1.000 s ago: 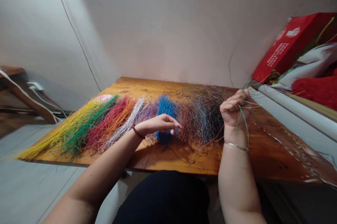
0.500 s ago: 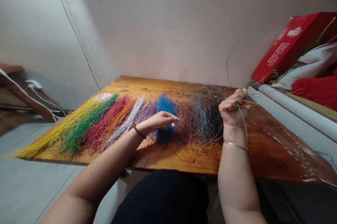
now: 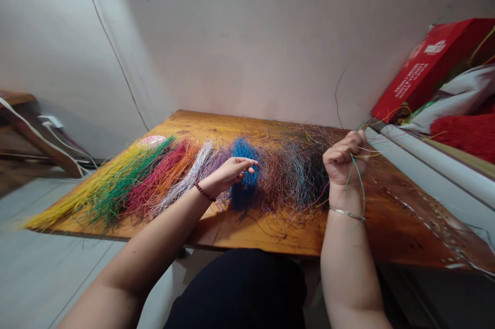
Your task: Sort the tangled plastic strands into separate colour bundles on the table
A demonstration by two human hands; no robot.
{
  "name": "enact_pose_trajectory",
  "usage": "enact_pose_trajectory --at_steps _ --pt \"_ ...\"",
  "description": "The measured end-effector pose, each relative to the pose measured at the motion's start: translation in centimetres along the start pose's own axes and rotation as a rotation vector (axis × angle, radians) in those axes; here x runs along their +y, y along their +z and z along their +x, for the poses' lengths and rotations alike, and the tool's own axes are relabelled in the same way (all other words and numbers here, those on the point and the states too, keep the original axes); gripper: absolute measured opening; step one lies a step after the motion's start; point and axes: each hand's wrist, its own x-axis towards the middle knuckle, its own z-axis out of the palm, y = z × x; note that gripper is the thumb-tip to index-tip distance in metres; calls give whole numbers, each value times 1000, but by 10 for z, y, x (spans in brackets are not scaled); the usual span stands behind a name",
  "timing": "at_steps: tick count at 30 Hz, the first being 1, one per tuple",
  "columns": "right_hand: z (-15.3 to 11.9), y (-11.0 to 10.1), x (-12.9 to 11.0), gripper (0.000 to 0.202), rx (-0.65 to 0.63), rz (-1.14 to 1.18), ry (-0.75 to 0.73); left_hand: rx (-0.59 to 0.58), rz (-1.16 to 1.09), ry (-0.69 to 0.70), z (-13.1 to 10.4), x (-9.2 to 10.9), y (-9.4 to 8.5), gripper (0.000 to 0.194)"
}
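Note:
Colored strands lie side by side across the wooden table [image 3: 247, 236]: yellow [image 3: 88, 184], green [image 3: 119, 192], crimson [image 3: 154, 179], white [image 3: 191, 169], blue [image 3: 245, 179], reddish-brown [image 3: 276, 174] and grey [image 3: 299, 164] among them. My left hand [image 3: 234, 171] hovers over the purple and blue bundles, its fingertips pinched; whatever they hold is too small to make out. Past the black strands on the right, my right hand [image 3: 344, 159] is raised in a fist round several thin wires [image 3: 361, 182], whose green, white and yellow ends stick out.
At the right stand a red box [image 3: 421, 68] and a heap of red material [image 3: 464, 135] beside pale cloth. A pink round object [image 3: 151, 141] sits behind the yellow and green strands. Loose wire pieces [image 3: 429, 215] lie along the table's right side.
My left hand has moved slightly up over the blue strands, its fingertips still together. My right hand keeps its fist round the wires, almost unmoved.

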Motion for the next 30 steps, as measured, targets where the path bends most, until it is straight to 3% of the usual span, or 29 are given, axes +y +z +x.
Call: enact_pose_trajectory --at_steps 4,11,15,17,23,30 --pt "0 -2 0 39 6 -11 -2 -86 73 -7 -5 3 2 35" --pt "0 -3 -1 39 27 -47 -21 -379 199 3 -14 6 2 33" --pt "0 -4 -2 39 8 -53 -18 -454 255 -14 -20 13 -4 35" --pt "0 -4 -2 39 18 -57 -24 -430 232 8 -20 15 -7 35" --pt "0 -2 -1 37 33 -79 -41 -208 182 41 -12 11 -5 32" --pt "1 -3 -2 34 56 -182 -44 -117 282 53 -8 3 0 35"
